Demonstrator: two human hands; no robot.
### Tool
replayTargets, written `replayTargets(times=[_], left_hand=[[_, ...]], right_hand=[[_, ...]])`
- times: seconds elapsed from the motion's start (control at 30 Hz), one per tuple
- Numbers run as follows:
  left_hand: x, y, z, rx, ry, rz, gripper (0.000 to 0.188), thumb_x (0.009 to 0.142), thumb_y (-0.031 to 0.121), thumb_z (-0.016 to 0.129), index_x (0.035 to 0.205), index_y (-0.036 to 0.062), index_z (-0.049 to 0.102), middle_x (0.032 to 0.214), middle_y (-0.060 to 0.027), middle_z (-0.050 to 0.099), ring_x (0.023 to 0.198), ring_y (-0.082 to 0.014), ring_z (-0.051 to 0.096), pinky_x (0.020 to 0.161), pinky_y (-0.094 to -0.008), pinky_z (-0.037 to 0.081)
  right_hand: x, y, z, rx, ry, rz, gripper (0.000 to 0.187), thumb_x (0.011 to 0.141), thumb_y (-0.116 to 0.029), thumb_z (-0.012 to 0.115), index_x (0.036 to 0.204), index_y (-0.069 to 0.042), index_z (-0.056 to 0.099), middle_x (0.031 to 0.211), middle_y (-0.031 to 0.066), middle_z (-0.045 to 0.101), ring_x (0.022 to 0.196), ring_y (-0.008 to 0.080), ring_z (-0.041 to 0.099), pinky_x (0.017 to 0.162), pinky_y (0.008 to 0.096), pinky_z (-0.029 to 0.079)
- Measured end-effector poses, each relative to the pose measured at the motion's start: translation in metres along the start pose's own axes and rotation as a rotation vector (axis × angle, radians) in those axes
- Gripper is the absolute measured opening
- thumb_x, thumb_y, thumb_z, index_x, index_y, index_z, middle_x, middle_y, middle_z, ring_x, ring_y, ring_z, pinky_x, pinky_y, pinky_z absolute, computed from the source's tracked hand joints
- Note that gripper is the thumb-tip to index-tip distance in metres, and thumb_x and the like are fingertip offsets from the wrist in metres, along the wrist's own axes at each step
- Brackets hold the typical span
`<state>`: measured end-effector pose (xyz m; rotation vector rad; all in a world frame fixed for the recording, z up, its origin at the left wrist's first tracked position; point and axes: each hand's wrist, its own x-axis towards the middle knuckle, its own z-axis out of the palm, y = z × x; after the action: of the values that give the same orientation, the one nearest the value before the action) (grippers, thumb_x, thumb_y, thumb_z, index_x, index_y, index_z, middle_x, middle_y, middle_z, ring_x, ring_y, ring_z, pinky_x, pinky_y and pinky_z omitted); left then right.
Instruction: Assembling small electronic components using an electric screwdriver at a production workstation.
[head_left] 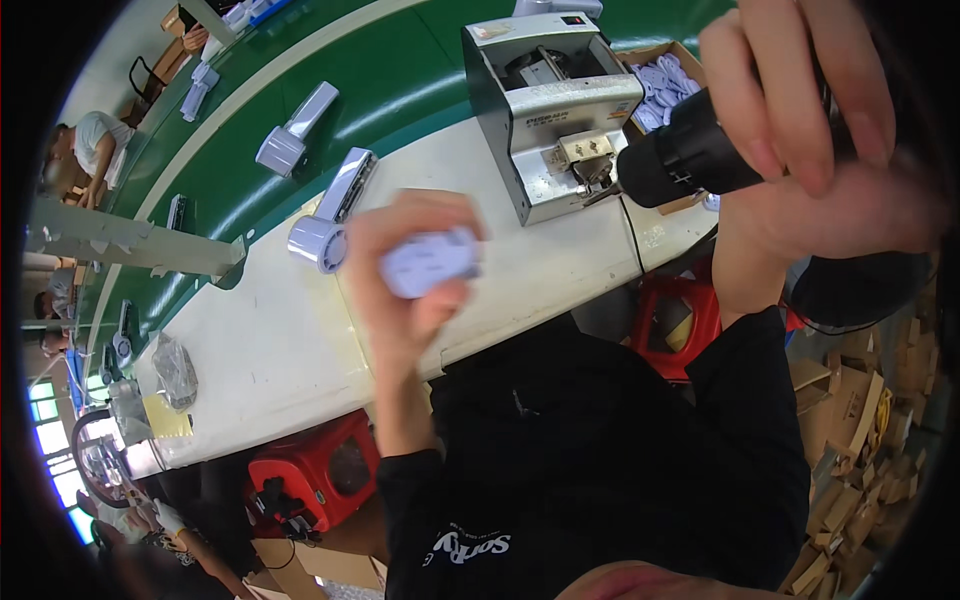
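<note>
My right hand (800, 110), at the upper right, is wrapped round a black power screwdriver (690, 150). Its bit points left at the silver front of a screw feeder machine (565, 110); whether it touches the machine is hard to tell. My left hand (400, 270) is closed on a small white plastic part (430, 263), held over the white worktop. The part and hand are blurred. Just beyond that hand, a white plastic housing with a round end and a long handle (318, 243) lies on the worktop.
A green conveyor (400, 60) curves behind the white worktop (270, 330), carrying another white housing (283, 150). Beside the feeder stands a cardboard box of white parts (665, 85). Red stools (320, 470) stand below the worktop edge. Cardboard (850, 500) is piled at right. Other people work at left.
</note>
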<state>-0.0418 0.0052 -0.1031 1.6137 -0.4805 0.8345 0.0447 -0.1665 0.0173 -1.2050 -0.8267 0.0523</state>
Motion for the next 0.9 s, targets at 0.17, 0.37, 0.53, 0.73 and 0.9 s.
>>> replayTargets(times=[0.17, 0.37, 0.53, 0.73, 0.9], left_hand=[[-0.027, -0.025, 0.049, -0.353, 0.079, -0.223, 0.046, 0.076, 0.033, 0.072, 0.101, 0.0034, 0.047, 0.086, -0.0110, 0.062, 0.071, -0.0158, 0.058, 0.061, -0.0265, 0.046], [-0.041, -0.031, 0.045, -0.327, 0.116, -0.312, 0.040, 0.076, 0.023, 0.071, 0.102, 0.0040, 0.047, 0.087, -0.0068, 0.063, 0.070, -0.0145, 0.058, 0.063, -0.0254, 0.046], [-0.040, -0.034, 0.049, -0.343, 0.106, -0.311, 0.040, 0.076, 0.024, 0.071, 0.101, 0.0043, 0.047, 0.088, -0.0079, 0.063, 0.069, -0.0151, 0.057, 0.064, -0.0255, 0.046], [-0.041, -0.032, 0.044, -0.319, 0.069, -0.373, 0.040, 0.077, 0.025, 0.071, 0.101, 0.0047, 0.047, 0.085, -0.0068, 0.061, 0.068, -0.0150, 0.057, 0.062, -0.0259, 0.046], [-0.037, -0.027, 0.043, -0.333, 0.054, -0.397, 0.041, 0.076, 0.025, 0.072, 0.100, 0.0045, 0.047, 0.083, -0.0063, 0.060, 0.066, -0.0154, 0.057, 0.059, -0.0254, 0.045]], right_hand=[[0.003, -0.004, 0.018, 0.077, -0.096, -0.024, 0.067, 0.076, -0.074, 0.042, 0.086, -0.008, 0.039, 0.052, 0.0049, 0.043, 0.035, 0.0110, 0.033, 0.033, 0.0249, 0.031], [0.010, -0.001, 0.043, 0.192, -0.216, -0.051, 0.069, 0.075, -0.077, 0.039, 0.086, -0.008, 0.039, 0.051, 0.0053, 0.043, 0.034, 0.0109, 0.032, 0.032, 0.0249, 0.031], [0.017, -0.002, 0.057, 0.250, -0.264, -0.071, 0.071, 0.075, -0.078, 0.037, 0.085, -0.008, 0.039, 0.050, 0.0055, 0.043, 0.033, 0.0108, 0.032, 0.032, 0.0249, 0.031], [0.023, 0.016, 0.073, 0.941, -0.187, -0.132, 0.072, 0.072, -0.081, 0.037, 0.084, -0.009, 0.040, 0.048, 0.0049, 0.043, 0.033, 0.0099, 0.034, 0.034, 0.0227, 0.037], [0.027, 0.007, 0.057, 0.273, -0.410, -0.118, 0.073, 0.070, -0.081, 0.040, 0.085, -0.010, 0.042, 0.050, 0.0048, 0.045, 0.035, 0.0104, 0.037, 0.035, 0.0219, 0.038]])
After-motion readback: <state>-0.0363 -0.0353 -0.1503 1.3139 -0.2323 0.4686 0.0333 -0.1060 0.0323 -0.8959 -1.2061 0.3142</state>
